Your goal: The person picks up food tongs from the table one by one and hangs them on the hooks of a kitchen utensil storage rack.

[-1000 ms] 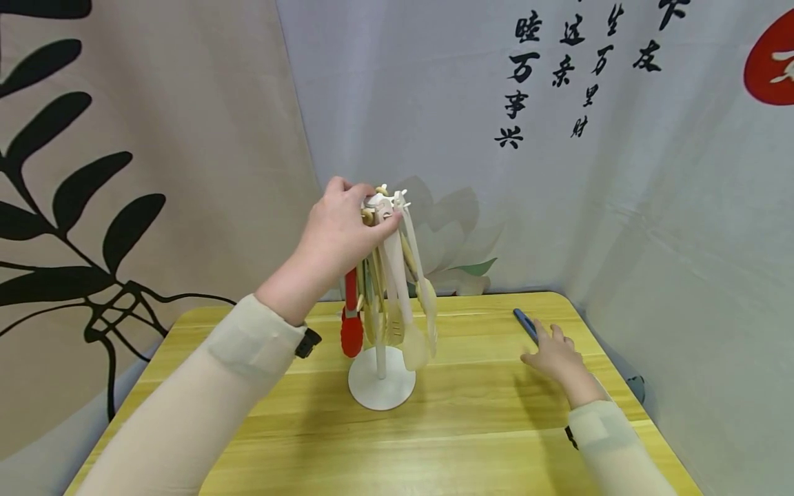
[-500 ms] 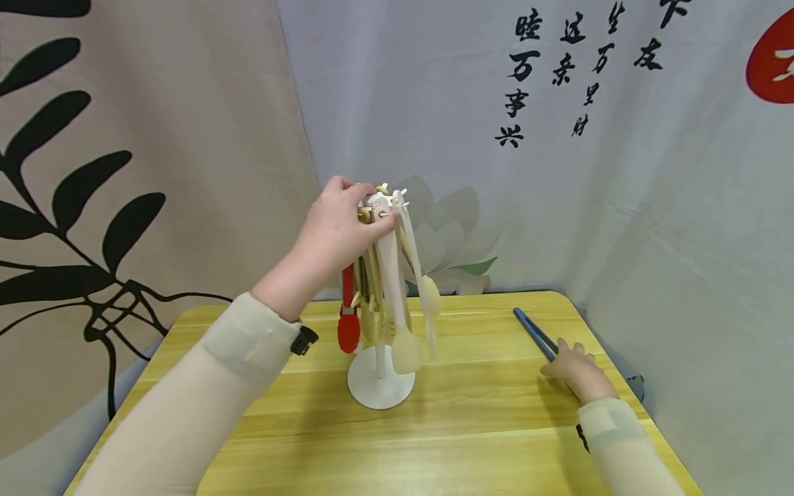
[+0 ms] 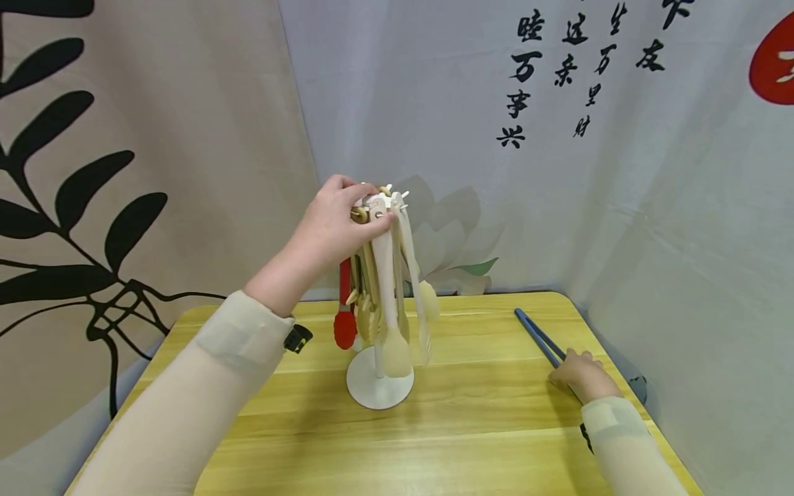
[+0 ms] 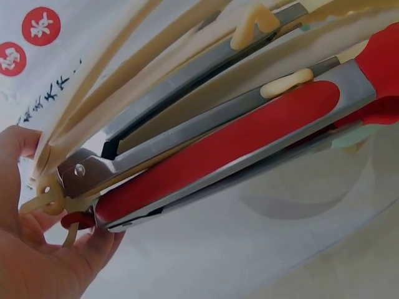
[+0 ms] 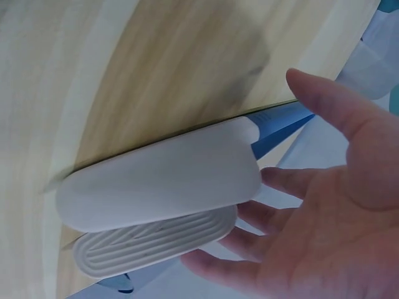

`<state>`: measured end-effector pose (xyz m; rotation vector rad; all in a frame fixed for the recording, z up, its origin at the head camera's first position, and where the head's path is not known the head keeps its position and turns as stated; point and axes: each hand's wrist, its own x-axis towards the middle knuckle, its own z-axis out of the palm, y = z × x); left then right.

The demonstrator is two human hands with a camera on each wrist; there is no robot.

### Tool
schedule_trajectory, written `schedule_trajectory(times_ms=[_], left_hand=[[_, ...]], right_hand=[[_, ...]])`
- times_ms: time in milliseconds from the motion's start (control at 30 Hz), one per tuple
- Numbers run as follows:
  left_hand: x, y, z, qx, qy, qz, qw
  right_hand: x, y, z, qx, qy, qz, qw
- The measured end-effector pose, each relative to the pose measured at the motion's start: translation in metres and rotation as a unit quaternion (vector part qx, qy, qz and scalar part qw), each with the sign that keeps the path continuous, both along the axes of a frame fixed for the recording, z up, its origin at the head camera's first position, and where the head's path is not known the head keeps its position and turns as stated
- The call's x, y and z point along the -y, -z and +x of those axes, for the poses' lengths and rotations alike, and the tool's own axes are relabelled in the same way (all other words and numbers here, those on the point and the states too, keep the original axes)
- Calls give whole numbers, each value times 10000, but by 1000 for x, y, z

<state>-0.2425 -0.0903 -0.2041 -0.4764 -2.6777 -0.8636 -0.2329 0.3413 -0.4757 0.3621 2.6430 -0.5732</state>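
In the head view my left hand (image 3: 338, 217) holds the top of a white utensil carousel (image 3: 380, 382), its thumb on the near side. Red-headed tongs (image 4: 218, 152), metal-armed cream tongs (image 4: 187, 140) and a cream spatula (image 3: 397, 351) hang from it, heads down. On the right, my right hand (image 3: 584, 375) is over the near end of blue tongs (image 3: 536, 335) lying on the table. The right wrist view shows their broad white heads (image 5: 162, 174), one ridged inside. My fingers there are spread beside the heads, with the thumb raised near the blue arm.
The wooden table (image 3: 471, 427) has its right edge just beyond my right hand. A pale curtain (image 3: 434, 103) with dark characters and leaf prints hangs close behind the table and along its sides.
My right hand has moved toward me and rightward along the blue tongs, uncovering more of their arms. The carousel has turned under my left hand, its front utensils shifting left; its base stays put.
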Motion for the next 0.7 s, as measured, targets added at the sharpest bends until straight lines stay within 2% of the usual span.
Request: schedule_trajectory(times_ms=[233,533,700], left_hand=[[6,0,-4,25,249,33,9997],[16,1,-12,-39,657,102,9978],[19,2,-16,-80,893,205,9958]], right_hand=[[-5,5,1,144,10,26,9999],[-7,3,-1,5,-281,207,9994],[-8,5,-4,53,-271,297,9992]])
